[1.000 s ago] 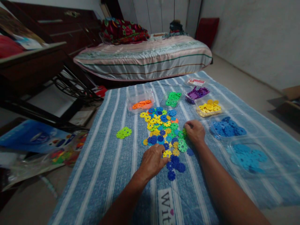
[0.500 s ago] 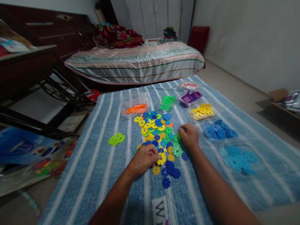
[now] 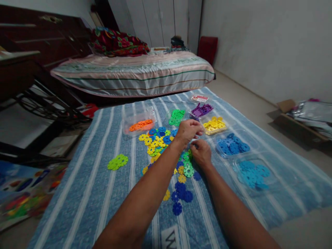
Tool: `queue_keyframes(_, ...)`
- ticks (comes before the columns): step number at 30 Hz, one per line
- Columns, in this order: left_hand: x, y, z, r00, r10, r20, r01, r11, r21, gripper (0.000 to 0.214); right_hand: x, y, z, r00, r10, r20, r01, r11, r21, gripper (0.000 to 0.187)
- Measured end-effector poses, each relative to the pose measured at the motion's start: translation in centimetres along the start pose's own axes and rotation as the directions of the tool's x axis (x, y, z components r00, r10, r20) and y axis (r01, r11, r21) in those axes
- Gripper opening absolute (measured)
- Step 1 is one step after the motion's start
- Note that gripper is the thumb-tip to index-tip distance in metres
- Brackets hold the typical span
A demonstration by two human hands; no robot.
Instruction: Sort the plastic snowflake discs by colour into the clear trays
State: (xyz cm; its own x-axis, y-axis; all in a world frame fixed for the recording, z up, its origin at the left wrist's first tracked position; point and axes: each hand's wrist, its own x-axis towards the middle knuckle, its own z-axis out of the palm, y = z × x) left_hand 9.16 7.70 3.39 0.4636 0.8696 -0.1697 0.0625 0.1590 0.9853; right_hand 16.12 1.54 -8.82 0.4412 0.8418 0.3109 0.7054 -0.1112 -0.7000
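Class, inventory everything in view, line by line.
Mixed discs: many, multicoloured, cloth centre
Lime discs: several, green, left
Tubs: six, clear, far and right cloth
Sorted pieces: many, six colours, in tubs
Cloth: one, striped blue, underneath
Bed: one, pale, background
Blanket: one, floral red, on bed
Wardrobe: one, grey, back
Carton: one, brown, right
Table: one, dark, left
Packets: several, multicoloured, left
Left hand: one, bare, near tubs
Right hand: one, bare, beside discs

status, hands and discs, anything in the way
Left hand beside boxed yellow discs. Right hand at right edge of mixed pile. Grips unclear. Left forearm hides part of pile.
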Motion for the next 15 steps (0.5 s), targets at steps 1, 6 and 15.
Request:
queue_keyframes(1, -0.2, -0.5, -0.1, 1.0, -0.017, -0.009, 0.017, 0.999, 0.035, 0.012, 0.0, 0.0, 0.0, 1.0, 0.01, -0.003, -0.01, 1.0, -0.009, 0.019)
queue_keyframes(6, -3.1, -3.9, -3.2, 0.995, 0.005, -0.103, 0.012, 0.986, 0.168, 0.011, 0.3, -0.1, -0.2, 0.999, 0.004, 0.036, -0.002, 0.999, -0.054, 0.017)
queue_keyframes(15, -8.0, -7.7, -8.7, 0.961, 0.089, -0.263, -0.018, 0.966, 0.258, 0.018, 0.7, 0.0, -0.5, 0.999, 0.002, 0.05, 0.002, 0.998, -0.068, 0.018)
